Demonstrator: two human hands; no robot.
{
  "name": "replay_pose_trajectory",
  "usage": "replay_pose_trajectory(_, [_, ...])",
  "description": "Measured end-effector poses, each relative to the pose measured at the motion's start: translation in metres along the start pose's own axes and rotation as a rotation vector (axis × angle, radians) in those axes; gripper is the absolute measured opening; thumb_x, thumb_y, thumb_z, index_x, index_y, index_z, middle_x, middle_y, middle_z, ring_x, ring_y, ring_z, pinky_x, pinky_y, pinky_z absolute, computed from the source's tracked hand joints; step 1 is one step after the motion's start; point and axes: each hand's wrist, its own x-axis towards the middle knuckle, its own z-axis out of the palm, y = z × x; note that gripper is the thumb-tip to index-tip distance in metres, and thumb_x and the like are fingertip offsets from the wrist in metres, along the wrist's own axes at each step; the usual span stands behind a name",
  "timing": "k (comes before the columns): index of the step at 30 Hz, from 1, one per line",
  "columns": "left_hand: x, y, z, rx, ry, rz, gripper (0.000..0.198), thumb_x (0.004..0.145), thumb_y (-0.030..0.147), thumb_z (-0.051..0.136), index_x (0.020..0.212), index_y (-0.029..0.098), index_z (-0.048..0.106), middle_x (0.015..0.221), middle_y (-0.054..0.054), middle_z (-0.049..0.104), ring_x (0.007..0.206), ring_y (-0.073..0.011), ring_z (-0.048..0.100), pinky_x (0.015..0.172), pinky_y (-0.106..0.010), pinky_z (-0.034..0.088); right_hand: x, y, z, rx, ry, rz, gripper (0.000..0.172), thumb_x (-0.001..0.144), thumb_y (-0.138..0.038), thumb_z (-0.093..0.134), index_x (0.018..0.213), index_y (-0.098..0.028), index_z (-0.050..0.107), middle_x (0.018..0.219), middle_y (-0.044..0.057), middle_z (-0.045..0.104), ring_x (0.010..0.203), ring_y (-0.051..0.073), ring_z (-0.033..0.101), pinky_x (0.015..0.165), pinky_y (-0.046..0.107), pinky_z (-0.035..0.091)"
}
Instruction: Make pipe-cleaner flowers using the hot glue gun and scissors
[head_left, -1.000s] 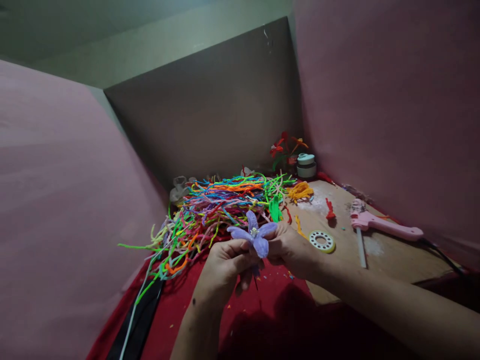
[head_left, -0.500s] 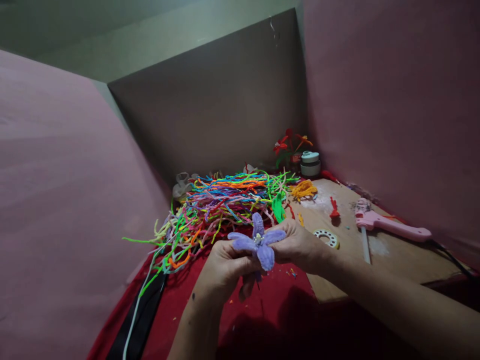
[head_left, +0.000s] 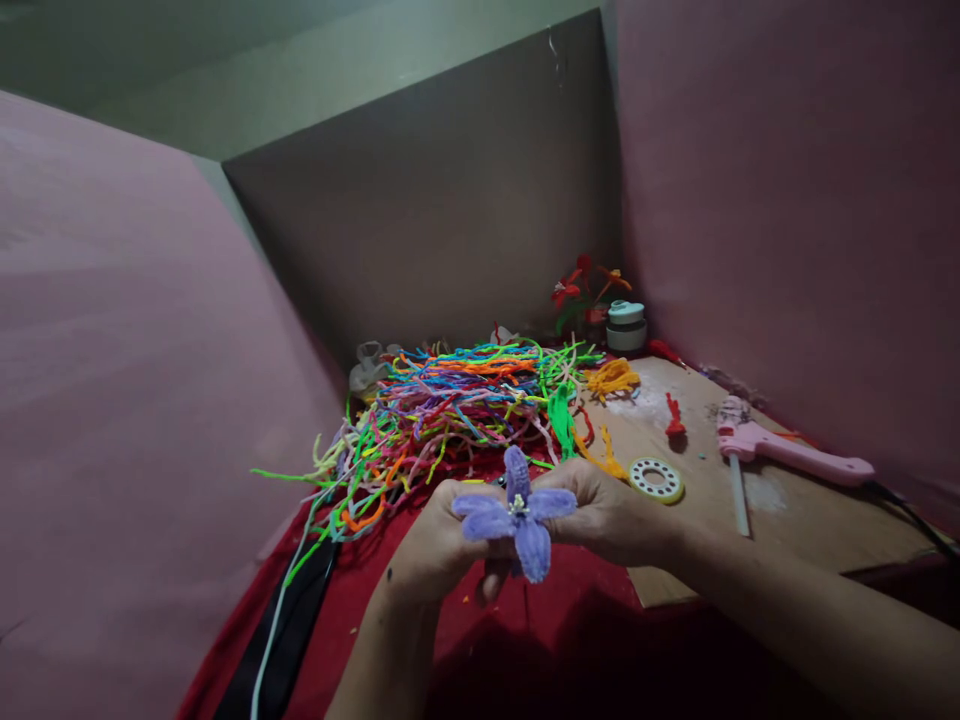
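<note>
A purple pipe-cleaner flower (head_left: 533,548) with fuzzy petals and a pale centre faces me, low in the middle of the view. My left hand (head_left: 435,540) is closed on it from the left, its fingers partly hidden behind the petals. From the right, my right hand (head_left: 611,512) grips the flower near its right petal, the fingertips tucked behind it. Just beyond both hands lies a large heap of many-coloured pipe cleaners (head_left: 457,400). The flower's underside is hidden.
At the right, a pink hot glue gun (head_left: 795,450) with a glue stick lies on a cardboard sheet (head_left: 810,530). Nearby are a white-and-yellow tape roll (head_left: 656,481), a red pipe-cleaner piece (head_left: 675,418) and an orange bundle (head_left: 611,378). Red flowers (head_left: 570,288) and a round container (head_left: 625,325) stand behind.
The flower and both hands have lowered slightly. The flower has tilted, so its lower petal shows longer and the dark stem end below it no longer shows. The view has shifted a little.
</note>
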Motion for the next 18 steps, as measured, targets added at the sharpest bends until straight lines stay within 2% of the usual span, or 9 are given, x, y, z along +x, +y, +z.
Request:
replay_pose_trajectory(4, [0.000,-0.001,0.001,-0.002,-0.008,-0.012,0.022,0.066,0.031,0.072,0.060,0.012,0.063,0.043,-0.002,0.057,0.032,-0.0095,0.047,0.036,-0.021,0.036,-0.001,0.000,0.003,-0.073,-0.001,-0.047,0.044,0.078,-0.052,0.060,0.059,-0.012,0.063,0.060,0.001,0.056,0.057,0.010,0.048,0.063,0.027,0.041])
replay_pose_trajectory(7, [-0.002,0.002,0.004,-0.015,0.050,-0.035,0.017,0.068,0.026,0.069,0.062,0.011,0.063,0.045,-0.002,0.057,0.034,-0.0097,0.049,0.035,-0.020,0.039,-0.001,0.003,-0.002,-0.120,0.089,-0.056,0.042,0.077,-0.050,0.062,0.058,-0.012,0.062,0.057,-0.001,0.052,0.053,0.008,0.043,0.057,0.025,0.038])
replay_pose_trajectory(9, [-0.005,0.006,0.005,-0.021,0.142,-0.033,0.012,0.066,0.020,0.069,0.076,0.013,0.066,0.053,-0.001,0.060,0.038,-0.0099,0.052,0.035,-0.019,0.039,-0.001,0.007,-0.008,-0.103,0.182,-0.035,0.035,0.075,-0.045,0.066,0.060,-0.013,0.063,0.053,-0.003,0.048,0.049,0.007,0.038,0.050,0.023,0.032])
replay_pose_trajectory(11, [-0.008,0.011,0.005,-0.047,0.277,0.038,0.034,0.064,0.014,0.070,0.097,0.018,0.065,0.064,0.000,0.063,0.043,-0.0084,0.053,0.035,-0.016,0.037,0.001,0.013,-0.013,-0.036,0.236,-0.018,0.030,0.073,-0.041,0.069,0.063,-0.013,0.065,0.049,-0.005,0.046,0.045,0.005,0.034,0.045,0.021,0.026])
replay_pose_trajectory(13, [-0.009,0.014,0.004,-0.080,0.388,0.134,0.043,0.065,0.014,0.070,0.107,0.021,0.062,0.069,0.002,0.062,0.045,-0.0059,0.050,0.036,-0.015,0.035,0.004,0.017,-0.016,0.048,0.234,-0.021,0.025,0.071,-0.037,0.071,0.063,-0.014,0.066,0.050,-0.005,0.048,0.046,0.006,0.038,0.047,0.021,0.029])
replay_pose_trajectory(15, [-0.008,0.015,0.006,-0.091,0.424,0.187,0.035,0.069,0.019,0.070,0.104,0.021,0.063,0.066,0.003,0.059,0.045,-0.0048,0.046,0.039,-0.015,0.034,0.006,0.020,-0.015,0.123,0.214,-0.040,0.020,0.070,-0.033,0.073,0.064,-0.015,0.067,0.055,-0.003,0.054,0.053,0.007,0.045,0.055,0.022,0.038])
replay_pose_trajectory(18, [-0.006,0.017,0.014,-0.057,0.404,0.223,0.014,0.073,0.025,0.069,0.084,0.016,0.065,0.063,0.002,0.055,0.046,-0.0053,0.045,0.041,-0.018,0.033,0.008,0.019,-0.010,0.174,0.110,-0.054,0.018,0.071,-0.033,0.072,0.071,-0.015,0.071,0.065,0.001,0.062,0.065,0.011,0.055,0.066,0.025,0.044])
